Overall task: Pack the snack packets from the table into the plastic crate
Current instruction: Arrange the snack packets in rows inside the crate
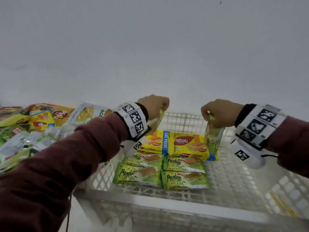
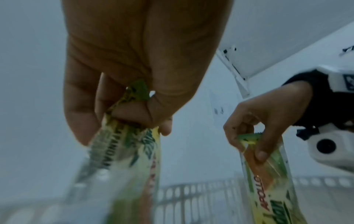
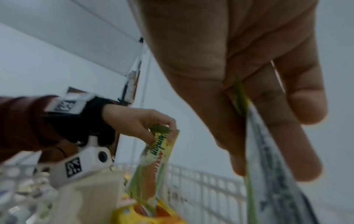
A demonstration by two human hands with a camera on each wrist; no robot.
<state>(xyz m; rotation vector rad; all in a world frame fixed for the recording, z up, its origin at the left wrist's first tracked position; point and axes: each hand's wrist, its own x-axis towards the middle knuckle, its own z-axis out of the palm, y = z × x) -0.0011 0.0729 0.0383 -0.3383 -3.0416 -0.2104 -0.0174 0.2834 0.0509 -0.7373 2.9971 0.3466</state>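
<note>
Snack packets are split between two spots: a messy pile of loose packets [image 1: 28,131] sits on the table just left of the white plastic crate [image 1: 167,198], and a few are already lying flat on the crate's floor. That's four green Pandan layer cake packets [image 1: 160,171] in a two-by-two block toward the crate's near wall, with two yellow Nabati wafer packs [image 1: 175,144] side by side right behind them, closer to the far wall.

Both hands are up over the crate, each with one more green Pandan packet dangling down. Left hand [image 1: 153,108] pinches the top edge of its packet [image 2: 122,159] between thumb and fingertips, above the crate's left side. Right hand [image 1: 220,113] does the same with its own packet [image 1: 212,139], hanging over the wafer packs' right end.
</note>
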